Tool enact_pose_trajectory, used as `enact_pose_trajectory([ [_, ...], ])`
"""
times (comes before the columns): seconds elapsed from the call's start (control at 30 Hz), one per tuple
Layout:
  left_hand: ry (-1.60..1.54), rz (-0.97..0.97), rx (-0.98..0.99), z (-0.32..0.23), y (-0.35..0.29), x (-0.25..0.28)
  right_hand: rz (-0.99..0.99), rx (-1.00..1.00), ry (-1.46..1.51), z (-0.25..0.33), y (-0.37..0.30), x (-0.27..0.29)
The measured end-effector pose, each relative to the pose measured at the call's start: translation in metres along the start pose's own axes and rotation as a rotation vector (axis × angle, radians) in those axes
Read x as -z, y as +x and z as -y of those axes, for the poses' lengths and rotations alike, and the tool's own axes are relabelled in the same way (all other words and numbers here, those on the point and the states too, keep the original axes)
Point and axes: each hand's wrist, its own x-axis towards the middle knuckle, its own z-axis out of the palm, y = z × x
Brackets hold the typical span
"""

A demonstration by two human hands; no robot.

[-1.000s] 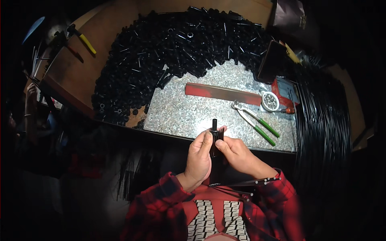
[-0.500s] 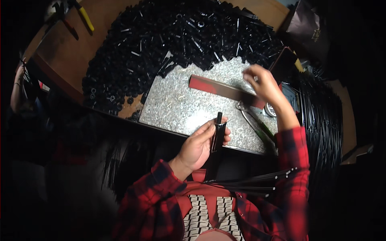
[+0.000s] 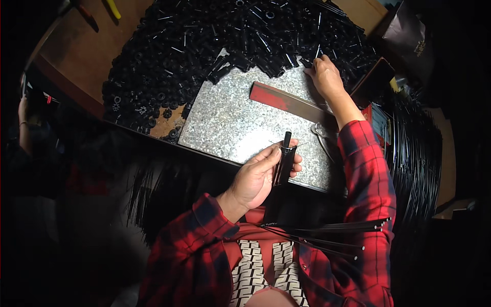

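Observation:
In my left hand (image 3: pixel 255 179), thumb and fingers are closed around a folded umbrella frame (image 3: pixel 286 161), a black tube with thin black ribs about it. Its tube end stands up above my thumb, over the near edge of a grey speckled board (image 3: pixel 220 120). Thin black ribs with pale tips (image 3: pixel 360 248) fan out to the right across my front. My right hand (image 3: pixel 328 79) reaches to the near edge of a heap of small black plastic parts (image 3: pixel 240 38). Its fingertips are pinched together there; whatever they grip is too small to make out.
A long red-brown bar (image 3: pixel 286 102) lies across the board, left of my right forearm. Pliers (image 3: pixel 321 135) rest partly under that sleeve. Many thin black rods (image 3: pixel 414 153) hang at the right. A yellow-handled tool (image 3: pixel 113 9) lies far left, where another person's arm (image 3: pixel 23 115) shows.
My right hand has moved forward from above the bar to the heap and closed its fingertips there. The left hand still holds the umbrella frame, slightly higher and further right in the picture.

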Motion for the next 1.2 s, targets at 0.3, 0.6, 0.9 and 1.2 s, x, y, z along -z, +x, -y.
enact_pose_trajectory([
  [0.3, 0.195, -0.062, -0.129, 0.012, -0.005, -0.006, 0.217, -0.159, 0.507, 0.024, -0.040, 0.055],
  [0.6, 0.325, -0.035, -0.189, 0.023, -0.015, -0.025, 0.433, -0.335, 1.665, 0.090, -0.106, 0.130],
  [0.9, 0.412, -0.030, -0.242, 0.026, -0.029, -0.038, 0.465, -0.255, 1.749, 0.093, -0.117, 0.150],
  [1.2, 0.472, -0.034, -0.312, 0.029, -0.030, -0.037, 0.522, -0.260, 1.735, 0.100, -0.123, 0.155],
])
